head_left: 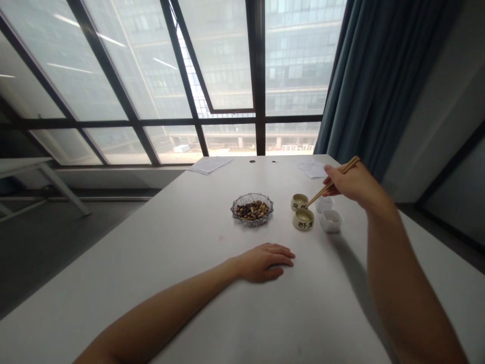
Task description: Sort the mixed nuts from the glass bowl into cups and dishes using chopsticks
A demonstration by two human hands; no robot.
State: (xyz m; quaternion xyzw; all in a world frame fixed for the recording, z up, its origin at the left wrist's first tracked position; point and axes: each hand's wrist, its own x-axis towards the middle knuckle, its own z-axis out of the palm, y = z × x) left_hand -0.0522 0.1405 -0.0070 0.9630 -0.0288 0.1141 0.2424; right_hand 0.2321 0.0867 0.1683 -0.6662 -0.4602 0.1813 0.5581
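My right hand point(346, 181) grips a pair of wooden chopsticks point(328, 186), whose tips point down and left to the small ceramic cups. The nearer cup point(303, 224) and the farther cup point(297, 205) carry dark painted characters. Whether the tips touch a cup or hold anything, I cannot tell. Flat on the table lies my left hand point(265, 263), fingers stretched out and holding nothing. Beyond it stands a scalloped glass bowl point(270, 212) of mixed nuts or seeds point(252, 209). Two translucent plastic tubs, a near one point(331, 226) and a far one point(325, 207), sit right of the cups.
The white table point(197, 242) runs toward large windows point(223, 55). Sheets of paper lie at its far left point(209, 165) and far right point(312, 168). A blue curtain point(367, 76) hangs at the right, and another table point(22, 166) stands at the left.
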